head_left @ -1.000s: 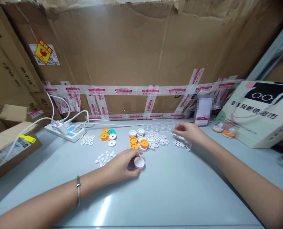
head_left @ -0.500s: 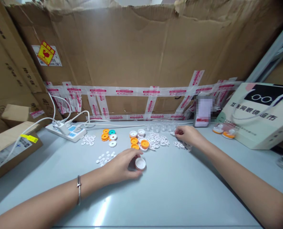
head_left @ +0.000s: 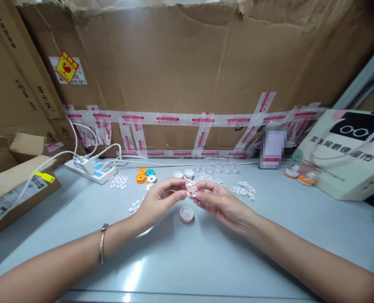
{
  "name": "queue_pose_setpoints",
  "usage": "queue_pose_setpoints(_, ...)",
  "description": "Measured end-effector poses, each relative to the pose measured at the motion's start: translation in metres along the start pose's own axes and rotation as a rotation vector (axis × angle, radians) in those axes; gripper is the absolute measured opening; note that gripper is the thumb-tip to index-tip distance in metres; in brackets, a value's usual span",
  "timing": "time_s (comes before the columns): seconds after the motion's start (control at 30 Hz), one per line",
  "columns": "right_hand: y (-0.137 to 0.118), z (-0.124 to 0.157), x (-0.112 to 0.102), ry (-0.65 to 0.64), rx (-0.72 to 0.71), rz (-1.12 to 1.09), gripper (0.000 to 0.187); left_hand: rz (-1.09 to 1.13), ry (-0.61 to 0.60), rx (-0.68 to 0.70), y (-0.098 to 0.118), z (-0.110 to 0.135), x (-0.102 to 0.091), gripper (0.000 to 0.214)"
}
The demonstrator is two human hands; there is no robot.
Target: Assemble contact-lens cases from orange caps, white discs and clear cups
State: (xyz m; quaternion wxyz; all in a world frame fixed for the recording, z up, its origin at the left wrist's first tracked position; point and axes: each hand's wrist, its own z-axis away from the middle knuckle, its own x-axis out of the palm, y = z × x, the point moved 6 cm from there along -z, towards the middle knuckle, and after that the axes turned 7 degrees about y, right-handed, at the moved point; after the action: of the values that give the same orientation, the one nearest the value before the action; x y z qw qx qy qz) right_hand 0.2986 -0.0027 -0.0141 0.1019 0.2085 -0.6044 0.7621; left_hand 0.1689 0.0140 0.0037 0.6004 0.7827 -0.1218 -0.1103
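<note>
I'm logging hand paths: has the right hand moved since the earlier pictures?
Yes. Judged against the standing bag, the right hand has moved left and nearer the wearer, close to the left hand.

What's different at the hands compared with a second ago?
The left hand let go of the round white-and-orange cup and moved forward. The right hand came left and back toward the person from the white pieces, and now holds a small white piece up by the left fingertips. The cup stayed on the table; the power strip and paper bag stayed put.
</note>
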Motion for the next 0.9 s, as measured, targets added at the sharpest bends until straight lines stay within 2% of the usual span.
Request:
queue_pose_setpoints(0.13, 0.016, -0.001, 0.006, -0.057, 0.043, 0.002, 0.026, 0.091, -0.006, -0.095, -0.006, 0.002, 0.003, 0.013)
queue_pose_setpoints(0.23, 0.007, -0.008, -0.004, -0.035, -0.051, 0.189, 0.026, 0.098, 0.06, -0.119, -0.006, 0.001, -0.004, 0.014)
queue_pose_setpoints(0.3, -0.016, -0.016, -0.024, 0.064, -0.237, 0.372, 0.025, 0.106, 0.11, -0.134, -0.006, -0.001, -0.01, 0.016)
queue_pose_setpoints(0.37, -0.042, -0.023, -0.054, 0.258, -0.44, 0.543, 0.025, 0.104, 0.145, -0.136, -0.007, -0.003, -0.017, 0.019)
queue_pose_setpoints(0.43, -0.06, -0.031, -0.084, 0.41, -0.539, 0.788, 0.022, 0.084, 0.174, -0.122, -0.008, -0.006, -0.022, 0.02)
queue_pose_setpoints(0.5, -0.061, -0.042, -0.104, 0.423, -0.468, 1.115, 0.021, 0.062, 0.198, -0.11, -0.01, -0.007, -0.025, 0.021)
queue_pose_setpoints(0.57, -0.059, -0.05, -0.118, 0.41, -0.421, 1.228, 0.02, 0.045, 0.21, -0.114, -0.012, -0.008, -0.027, 0.024)
queue_pose_setpoints(0.73, -0.051, -0.053, -0.118, 0.375, -0.387, 1.289, 0.018, 0.022, 0.207, -0.144, -0.013, -0.007, -0.025, 0.028)
queue_pose_setpoints(0.9, -0.045, -0.055, -0.117, 0.371, -0.341, 1.258, 0.018, 0.015, 0.17, -0.156, -0.014, -0.006, -0.021, 0.028)
